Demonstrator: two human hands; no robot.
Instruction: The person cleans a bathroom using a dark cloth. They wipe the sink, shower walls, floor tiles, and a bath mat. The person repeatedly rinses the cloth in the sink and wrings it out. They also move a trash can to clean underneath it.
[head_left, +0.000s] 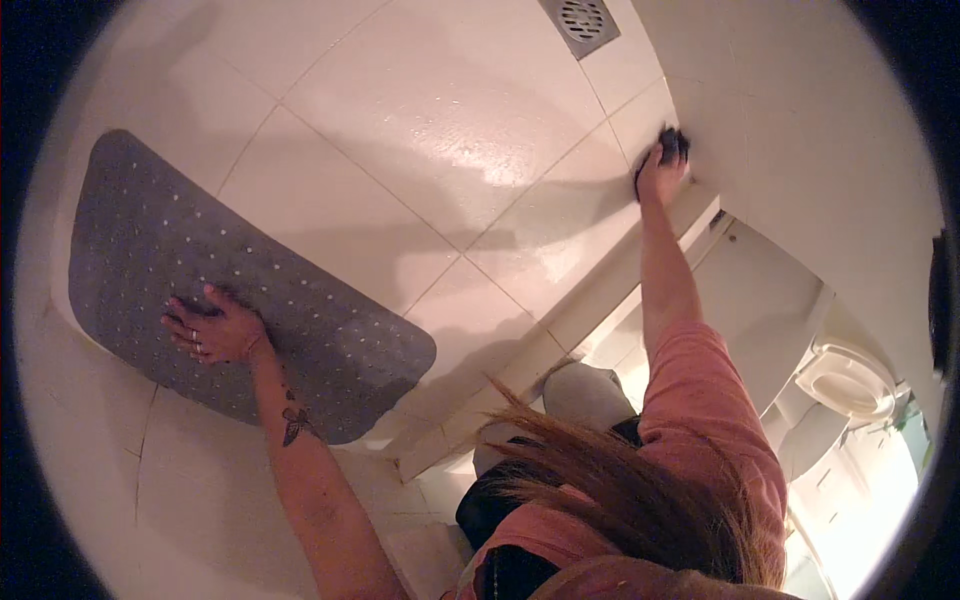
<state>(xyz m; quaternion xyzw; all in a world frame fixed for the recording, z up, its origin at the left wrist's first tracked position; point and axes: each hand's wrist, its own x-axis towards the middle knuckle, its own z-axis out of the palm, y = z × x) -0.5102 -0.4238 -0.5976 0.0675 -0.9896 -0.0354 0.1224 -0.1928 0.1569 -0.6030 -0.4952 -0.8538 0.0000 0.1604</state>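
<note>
A grey non-slip bath mat (330, 337) dotted with small pale spots is at the left. My left hand (221, 330), with rings on its fingers, lies spread and palm down on the mat. Out to the right, my right hand (660, 176) is closed around a black object (673, 142), perhaps a brush or scrubber. Too little of that object shows to name it surely. It meets the corner where the tiled floor (360, 112) runs up to the wall. The floor between my hands looks wet and glossy.
A metal floor drain (581, 21) is set near the wall at the top. A raised tiled curb (600, 300) crosses below my right arm. Beyond it stands a white toilet (847, 379). A wall (780, 112) rises at the right.
</note>
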